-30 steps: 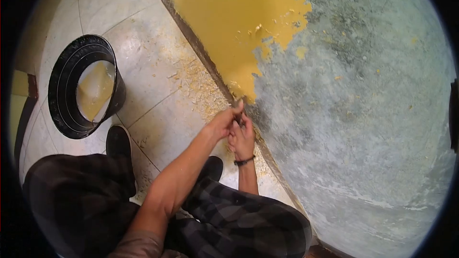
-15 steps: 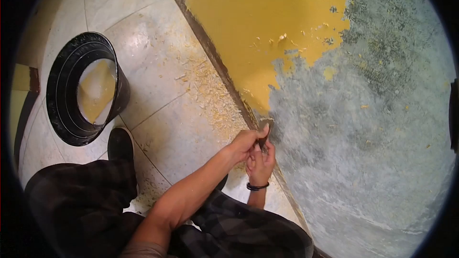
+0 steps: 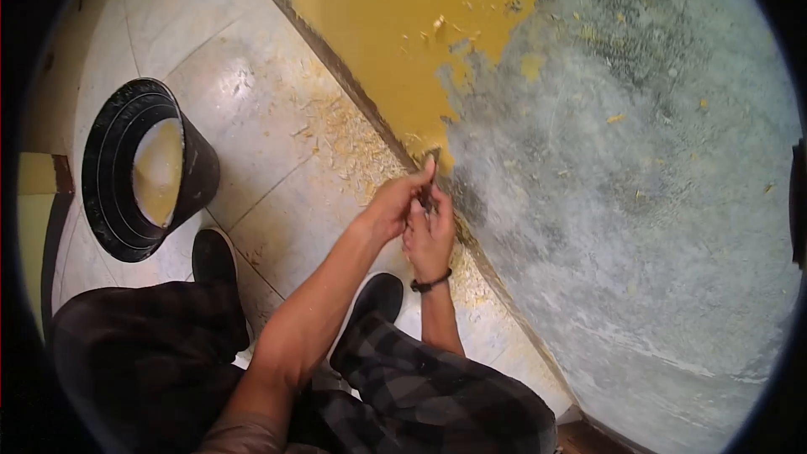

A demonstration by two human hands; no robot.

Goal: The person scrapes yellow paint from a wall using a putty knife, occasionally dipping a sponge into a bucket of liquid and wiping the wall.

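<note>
A small flat scraper [image 3: 435, 155] is pinched between my two hands, its edge up against the lower border of the yellow paint [image 3: 378, 42] on the wall. My left hand [image 3: 397, 207] is closed on it, thumb stretched along its face. Just below and to the right, my right hand [image 3: 430, 240], with a dark bracelet at the wrist, grips the same scraper. Fingers hide most of the tool. Bare grey plaster [image 3: 580, 202] spreads right of the paint, with ragged yellow edges and loose flakes between.
Yellow and whitish paint shavings [image 3: 349, 147] litter the tiled floor [image 3: 277, 143] along the wall's base. A black bucket [image 3: 197, 164] with cloudy yellowish contents stands at the left. My dark shoes [image 3: 214, 256] and plaid trousers [image 3: 437, 395] fill the lower part.
Both hands and the scraper have shifted up and left in view, now at the lower edge of the yellow paint. The view itself has moved, and my right shoe shows more.
</note>
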